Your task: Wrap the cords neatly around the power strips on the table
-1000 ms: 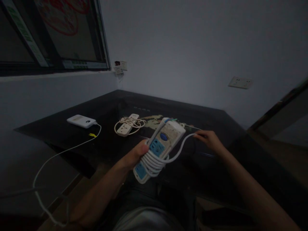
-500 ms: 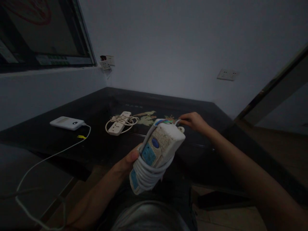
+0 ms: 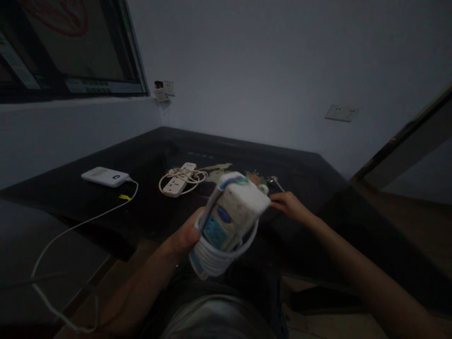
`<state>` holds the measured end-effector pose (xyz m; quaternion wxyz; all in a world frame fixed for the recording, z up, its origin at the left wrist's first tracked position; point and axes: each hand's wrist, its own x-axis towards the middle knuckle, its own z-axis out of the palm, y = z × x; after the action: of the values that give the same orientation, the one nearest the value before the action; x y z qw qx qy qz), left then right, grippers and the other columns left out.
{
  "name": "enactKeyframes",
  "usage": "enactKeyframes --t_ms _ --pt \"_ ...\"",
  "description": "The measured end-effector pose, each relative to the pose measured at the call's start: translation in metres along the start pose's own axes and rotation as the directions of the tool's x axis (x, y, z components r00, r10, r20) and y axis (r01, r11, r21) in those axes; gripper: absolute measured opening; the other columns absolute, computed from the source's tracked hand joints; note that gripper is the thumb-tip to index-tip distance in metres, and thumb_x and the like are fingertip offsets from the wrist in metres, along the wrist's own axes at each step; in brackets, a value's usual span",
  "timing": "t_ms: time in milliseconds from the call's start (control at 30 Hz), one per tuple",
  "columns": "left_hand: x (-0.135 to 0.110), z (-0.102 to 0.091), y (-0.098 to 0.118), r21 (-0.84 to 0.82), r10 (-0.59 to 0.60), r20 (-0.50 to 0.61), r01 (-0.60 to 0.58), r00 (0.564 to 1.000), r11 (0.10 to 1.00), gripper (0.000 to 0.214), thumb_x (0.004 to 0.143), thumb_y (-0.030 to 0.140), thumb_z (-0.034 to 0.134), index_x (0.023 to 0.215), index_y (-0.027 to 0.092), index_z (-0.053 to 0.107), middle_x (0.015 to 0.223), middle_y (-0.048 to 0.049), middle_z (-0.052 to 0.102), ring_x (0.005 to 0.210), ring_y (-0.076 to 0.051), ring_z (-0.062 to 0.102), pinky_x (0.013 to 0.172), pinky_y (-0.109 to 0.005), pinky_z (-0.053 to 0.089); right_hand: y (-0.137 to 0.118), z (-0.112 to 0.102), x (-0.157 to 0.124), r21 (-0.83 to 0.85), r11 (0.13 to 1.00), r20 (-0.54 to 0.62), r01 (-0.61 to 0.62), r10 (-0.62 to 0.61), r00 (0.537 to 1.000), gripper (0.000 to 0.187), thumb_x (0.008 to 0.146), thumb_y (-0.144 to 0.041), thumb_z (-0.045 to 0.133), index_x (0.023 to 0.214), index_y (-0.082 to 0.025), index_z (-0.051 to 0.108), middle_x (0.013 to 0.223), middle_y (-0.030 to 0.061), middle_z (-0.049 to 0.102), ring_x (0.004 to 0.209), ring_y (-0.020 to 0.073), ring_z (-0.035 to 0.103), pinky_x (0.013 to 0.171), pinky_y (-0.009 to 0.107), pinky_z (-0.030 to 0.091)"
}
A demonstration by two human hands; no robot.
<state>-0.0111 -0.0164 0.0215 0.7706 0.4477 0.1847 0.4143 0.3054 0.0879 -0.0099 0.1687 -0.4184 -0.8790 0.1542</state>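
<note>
My left hand [image 3: 183,235] is closed round a white power strip [image 3: 229,214] with blue sockets and a blue button, held tilted above my lap. Its white cord [image 3: 215,254] is wound in several turns about the strip's lower half. My right hand [image 3: 287,205] is just right of the strip's top end, fingers pinched on the cord's free end, whose plug [image 3: 273,179] shows just beyond the hand. The hand is partly smeared by motion.
A dark glossy table [image 3: 148,207] fills the corner of the room. On it lie a second white power strip [image 3: 178,179] with a looped cord and a white power bank [image 3: 105,176] with a white cable [image 3: 88,221] trailing off the edge. Wall sockets [image 3: 342,113] sit on the right wall.
My right hand has come back from the far side of the strip to its right side, nearer me. The strip has tipped more upright in my left hand.
</note>
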Motion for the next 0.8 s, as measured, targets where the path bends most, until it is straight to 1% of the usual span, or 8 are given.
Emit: enactKeyframes --t_ms 67,133,267,333,400,567,700,800 --pt "0.002 0.004 0.001 0.287 0.014 0.167 -0.062 0.986 0.956 0.065 0.052 0.066 0.071 0.093 0.015 0.068 0.082 -0.0087 0.068 0.074 -0.024 0.062 0.069 -0.033 0.05 0.001 -0.015 0.006 -0.055 0.998 -0.057 -0.032 0.028 0.998 0.034 0.092 -0.042 0.046 0.086 -0.019 0.07 0.079 0.0065 0.07 0.07 0.0192 0.062 0.062 0.027 0.04" --pt "0.006 0.007 -0.002 0.548 -0.064 0.302 -0.118 0.951 0.828 0.058 0.058 0.061 0.068 0.094 0.015 0.068 0.086 -0.0071 0.068 0.078 -0.023 0.061 0.071 -0.03 0.048 -0.004 -0.028 0.018 -0.14 0.99 -0.08 -0.036 0.025 0.996 0.031 0.091 -0.04 0.049 0.086 -0.018 0.07 0.076 0.0059 0.069 0.068 0.0186 0.062 0.06 0.026 0.038" --pt "0.017 0.011 -0.013 0.813 -0.319 0.345 -0.11 0.883 0.572 0.047 0.061 0.045 0.071 0.098 0.018 0.066 0.084 -0.0024 0.067 0.07 -0.017 0.058 0.061 -0.023 0.045 -0.033 -0.048 0.049 -0.302 0.953 -0.056 0.033 -0.052 0.997 0.022 0.09 -0.034 0.054 0.088 -0.02 0.071 0.072 0.003 0.068 0.063 0.0153 0.06 0.057 0.024 0.034" --pt "0.021 0.012 -0.017 0.856 -0.367 0.315 -0.095 0.875 0.509 0.041 0.063 0.042 0.072 0.096 0.018 0.066 0.082 -0.0012 0.067 0.067 -0.015 0.057 0.057 -0.02 0.042 -0.054 -0.059 0.062 -0.393 0.917 -0.076 0.072 -0.11 0.991 0.019 0.088 -0.034 0.058 0.086 -0.02 0.071 0.07 0.0016 0.067 0.063 0.0142 0.06 0.057 0.024 0.032" --pt "0.023 0.012 -0.019 0.871 -0.362 0.278 -0.074 0.89 0.486 0.037 0.067 0.042 0.07 0.094 0.017 0.066 0.081 -0.0013 0.067 0.067 -0.014 0.058 0.056 -0.02 0.042 -0.078 -0.071 0.07 -0.461 0.881 -0.117 0.102 -0.174 0.978 0.02 0.088 -0.034 0.058 0.084 -0.02 0.071 0.069 0.0007 0.065 0.065 0.0138 0.06 0.058 0.024 0.032" --pt "0.025 0.012 -0.018 0.885 -0.288 0.237 -0.084 0.928 0.459 0.045 0.073 0.046 0.066 0.107 0.016 0.064 0.093 -0.0053 0.069 0.08 -0.02 0.063 0.066 -0.023 0.046 -0.146 -0.096 0.073 -0.511 0.827 -0.149 0.232 -0.351 0.924 0.04 0.094 -0.043 0.044 0.078 -0.015 0.069 0.067 -0.0006 0.059 0.08 0.0175 0.064 0.069 0.027 0.037" --pt "0.029 0.012 -0.021 0.88 -0.175 0.201 -0.1 0.964 0.465 0.054 0.077 0.044 0.064 0.125 0.022 0.054 0.106 -0.0068 0.068 0.09 -0.024 0.065 0.076 -0.029 0.048 -0.196 -0.099 0.067 -0.545 0.794 -0.087 0.269 -0.373 0.924 0.052 0.098 -0.042 0.03 0.077 -0.014 0.069 0.068 0.0005 0.06 0.089 0.0206 0.065 0.072 0.029 0.04" --pt "0.033 0.009 -0.025 0.862 -0.094 0.16 -0.093 0.983 0.498 0.052 0.077 0.043 0.064 0.124 0.021 0.056 0.108 -0.0078 0.068 0.091 -0.025 0.065 0.078 -0.031 0.048 -0.222 -0.102 0.061 -0.497 0.826 -0.103 0.266 -0.361 0.927 0.047 0.097 -0.039 0.033 0.075 -0.015 0.068 0.068 0.0003 0.061 0.092 0.0224 0.066 0.073 0.028 0.042"
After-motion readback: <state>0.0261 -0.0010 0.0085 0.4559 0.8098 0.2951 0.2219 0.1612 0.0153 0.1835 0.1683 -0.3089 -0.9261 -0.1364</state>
